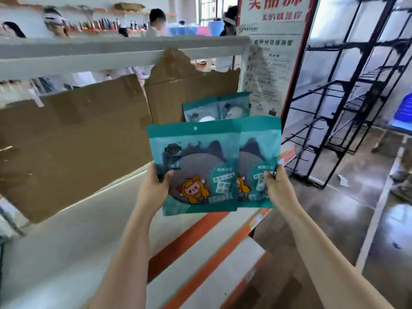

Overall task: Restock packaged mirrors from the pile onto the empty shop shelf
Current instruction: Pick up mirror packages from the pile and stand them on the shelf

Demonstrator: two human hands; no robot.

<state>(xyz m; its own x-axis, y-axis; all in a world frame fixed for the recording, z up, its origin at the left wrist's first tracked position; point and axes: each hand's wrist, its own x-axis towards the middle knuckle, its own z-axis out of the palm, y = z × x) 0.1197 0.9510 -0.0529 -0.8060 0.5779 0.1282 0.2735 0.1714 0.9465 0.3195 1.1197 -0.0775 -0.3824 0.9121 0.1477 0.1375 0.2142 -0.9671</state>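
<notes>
1. The left hand [156,186] is gripping the lower left edge of one mirror packet [196,157], thumb on the front and fingers behind. The right hand [278,188] is pinching the right edge of a second packet [258,152].
2. Both are teal pouches showing a dark round mirror with little ear shapes on top, plus a cartoon kid in a yellow hood and some white label text. The left one is showing a hang hole at the top.
3. They're both sitting upright, fronts facing the camera, long axis running top to bottom, maybe tilting a touch. The left one is overlapping the other's left edge.
4. Both are hanging in the air over the front of the white shelf [78,230], not touching it.
5. Two more packets [216,108] are standing at the back of that shelf, right in front of the cardboard [78,141].
</notes>
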